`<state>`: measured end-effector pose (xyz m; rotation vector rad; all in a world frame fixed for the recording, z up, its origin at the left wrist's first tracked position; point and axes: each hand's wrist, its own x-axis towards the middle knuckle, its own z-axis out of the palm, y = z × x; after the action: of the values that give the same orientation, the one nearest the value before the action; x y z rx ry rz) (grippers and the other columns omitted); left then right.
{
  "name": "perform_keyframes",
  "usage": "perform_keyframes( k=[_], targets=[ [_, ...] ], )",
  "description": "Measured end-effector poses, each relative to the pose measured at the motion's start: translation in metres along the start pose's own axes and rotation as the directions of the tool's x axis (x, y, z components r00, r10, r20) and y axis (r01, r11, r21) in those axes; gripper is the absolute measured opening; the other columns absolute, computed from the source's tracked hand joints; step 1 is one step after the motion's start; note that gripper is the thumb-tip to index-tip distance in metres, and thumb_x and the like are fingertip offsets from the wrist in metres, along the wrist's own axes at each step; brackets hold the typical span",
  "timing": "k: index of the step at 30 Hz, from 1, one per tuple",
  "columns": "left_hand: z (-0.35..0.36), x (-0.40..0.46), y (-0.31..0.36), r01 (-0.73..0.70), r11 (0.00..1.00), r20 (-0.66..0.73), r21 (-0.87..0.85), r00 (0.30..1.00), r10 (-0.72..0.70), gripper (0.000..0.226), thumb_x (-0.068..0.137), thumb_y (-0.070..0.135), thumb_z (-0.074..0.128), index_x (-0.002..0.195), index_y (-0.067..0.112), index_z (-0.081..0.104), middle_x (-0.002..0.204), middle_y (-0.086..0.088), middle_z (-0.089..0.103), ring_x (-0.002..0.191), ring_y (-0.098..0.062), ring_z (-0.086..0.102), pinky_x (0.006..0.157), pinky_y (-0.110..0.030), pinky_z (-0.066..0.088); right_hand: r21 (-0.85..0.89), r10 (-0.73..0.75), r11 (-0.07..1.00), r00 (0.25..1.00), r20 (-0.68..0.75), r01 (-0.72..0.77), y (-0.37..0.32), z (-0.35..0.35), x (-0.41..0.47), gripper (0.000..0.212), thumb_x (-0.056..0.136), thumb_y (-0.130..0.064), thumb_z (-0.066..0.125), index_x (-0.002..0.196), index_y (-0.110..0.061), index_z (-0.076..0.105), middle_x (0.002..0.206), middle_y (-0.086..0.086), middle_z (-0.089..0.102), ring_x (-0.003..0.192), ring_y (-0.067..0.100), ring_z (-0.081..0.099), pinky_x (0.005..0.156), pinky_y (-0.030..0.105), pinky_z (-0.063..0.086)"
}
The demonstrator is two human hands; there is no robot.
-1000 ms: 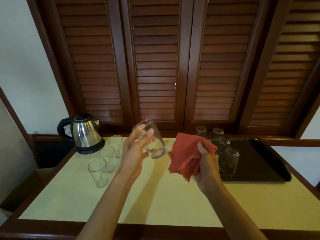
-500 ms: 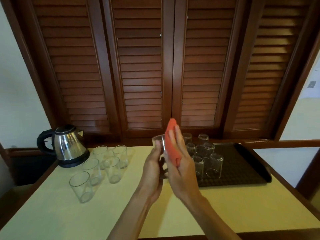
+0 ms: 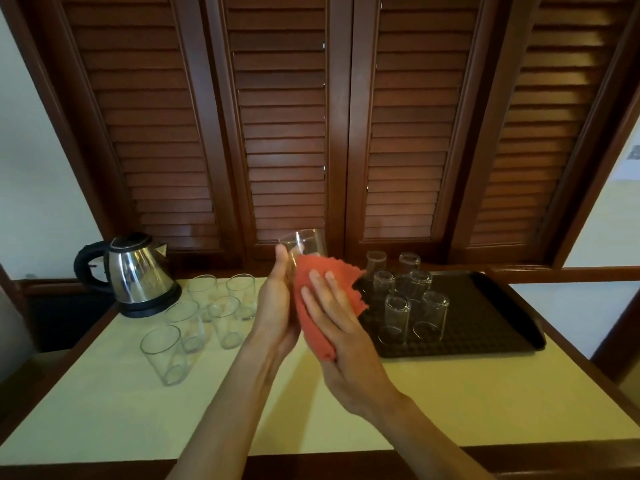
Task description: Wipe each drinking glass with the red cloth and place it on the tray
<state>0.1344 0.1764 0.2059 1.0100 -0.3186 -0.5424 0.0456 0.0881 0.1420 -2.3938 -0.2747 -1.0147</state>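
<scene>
My left hand (image 3: 278, 306) holds a clear drinking glass (image 3: 306, 242) up over the middle of the table, its upper part showing above my fingers. My right hand (image 3: 337, 317) presses the red cloth (image 3: 313, 327) against the side of that glass, fingers fairly straight over the cloth. Several upright glasses (image 3: 194, 320) stand in a cluster on the table to the left. Several glasses (image 3: 412, 299) stand upside down on the dark tray (image 3: 485, 317) to the right.
A steel electric kettle (image 3: 133, 271) with a black handle sits at the back left of the cream table top (image 3: 138, 417). Dark wooden louvred shutters (image 3: 284, 126) rise behind the table. The tray's right half holds no glasses.
The cloth, held apart from the glass a second ago, is now wrapped against it between both hands. The camera view has shifted left and back to the right a little.
</scene>
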Motion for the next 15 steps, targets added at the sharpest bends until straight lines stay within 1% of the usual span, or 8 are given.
perform_keyframes(
  k=[3, 4, 6, 8, 9, 11, 13, 15],
  targets=[
    [0.006, -0.003, -0.009, -0.012, 0.986, 0.056, 0.168, 0.998, 0.002, 0.056, 0.105, 0.059, 0.034, 0.129, 0.023, 0.070, 0.125, -0.008, 0.075, 0.121, -0.023, 0.069, 0.095, -0.038, 0.055, 0.372, 0.303, 0.899, 0.942, -0.142, -0.233, -0.003, -0.012, 0.027, 0.053, 0.105, -0.030, 0.042, 0.154, -0.039, 0.022, 0.166, -0.026, 0.007, 0.155, 0.009, 0.010, 0.124, 0.052, 0.025],
    [0.009, -0.006, -0.014, -0.004, 0.983, 0.079, 0.182, 0.997, -0.011, 0.051, 0.106, 0.054, 0.037, 0.132, 0.025, 0.068, 0.127, -0.006, 0.074, 0.122, -0.022, 0.068, 0.096, -0.038, 0.055, 0.400, 0.341, 0.882, 0.924, -0.174, -0.250, -0.007, -0.016, 0.038, 0.055, 0.105, -0.030, 0.043, 0.153, -0.043, 0.019, 0.166, -0.026, 0.007, 0.155, 0.007, 0.011, 0.126, 0.046, 0.022],
    [0.009, -0.005, -0.012, 0.011, 0.996, 0.106, 0.088, 0.994, -0.020, 0.047, 0.104, 0.048, 0.044, 0.136, 0.019, 0.065, 0.132, -0.012, 0.071, 0.127, -0.028, 0.066, 0.102, -0.043, 0.054, 0.306, 0.247, 0.933, 0.957, -0.155, -0.191, -0.014, -0.015, 0.038, 0.058, 0.107, -0.032, 0.042, 0.154, -0.050, 0.013, 0.166, -0.026, 0.004, 0.156, 0.009, 0.004, 0.128, 0.039, 0.008],
    [0.004, 0.001, -0.002, 0.000, 1.000, 0.075, 0.012, 0.997, -0.001, 0.056, 0.098, 0.052, 0.051, 0.133, 0.010, 0.066, 0.130, -0.019, 0.071, 0.127, -0.035, 0.065, 0.106, -0.048, 0.052, 0.190, 0.083, 0.979, 0.993, -0.084, -0.066, -0.010, -0.005, 0.017, 0.058, 0.107, -0.028, 0.042, 0.157, -0.042, 0.017, 0.168, -0.018, 0.006, 0.157, 0.016, 0.001, 0.126, 0.052, 0.008],
    [0.002, 0.003, 0.002, -0.029, 0.999, 0.083, 0.016, 0.996, 0.028, 0.059, 0.096, 0.055, 0.054, 0.132, 0.010, 0.067, 0.130, -0.019, 0.071, 0.127, -0.035, 0.065, 0.106, -0.048, 0.052, 0.216, 0.056, 0.976, 0.996, -0.071, -0.039, -0.004, -0.002, 0.009, 0.058, 0.107, -0.024, 0.044, 0.158, -0.037, 0.020, 0.169, -0.015, 0.008, 0.157, 0.018, 0.002, 0.124, 0.058, 0.012],
    [0.004, 0.002, -0.003, -0.104, 0.988, 0.071, 0.111, 0.993, 0.097, 0.055, 0.097, 0.054, 0.052, 0.133, 0.016, 0.068, 0.130, -0.014, 0.072, 0.124, -0.029, 0.066, 0.096, -0.041, 0.055, 0.383, 0.184, 0.915, 0.976, -0.120, -0.126, 0.002, -0.007, 0.017, 0.060, 0.105, -0.023, 0.046, 0.156, -0.042, 0.021, 0.167, -0.020, 0.011, 0.156, 0.013, 0.009, 0.123, 0.058, 0.021],
    [0.009, -0.005, -0.017, -0.094, 0.981, 0.071, 0.171, 0.994, 0.083, 0.046, 0.104, 0.047, 0.044, 0.133, 0.020, 0.068, 0.128, -0.008, 0.074, 0.121, -0.024, 0.069, 0.092, -0.038, 0.057, 0.422, 0.347, 0.873, 0.919, -0.186, -0.244, -0.002, -0.021, 0.041, 0.061, 0.103, -0.028, 0.047, 0.154, -0.045, 0.021, 0.163, -0.030, 0.014, 0.153, 0.004, 0.016, 0.124, 0.051, 0.025],
    [0.012, -0.010, -0.019, -0.062, 0.985, 0.063, 0.160, 0.997, 0.053, 0.040, 0.110, 0.038, 0.039, 0.130, 0.019, 0.067, 0.120, -0.006, 0.077, 0.114, -0.019, 0.073, 0.093, -0.038, 0.057, 0.290, 0.273, 0.933, 0.944, -0.183, -0.214, -0.008, -0.020, 0.047, 0.061, 0.104, -0.029, 0.047, 0.155, -0.045, 0.020, 0.167, -0.022, 0.010, 0.155, 0.008, 0.008, 0.126, 0.050, 0.018]
  ],
)
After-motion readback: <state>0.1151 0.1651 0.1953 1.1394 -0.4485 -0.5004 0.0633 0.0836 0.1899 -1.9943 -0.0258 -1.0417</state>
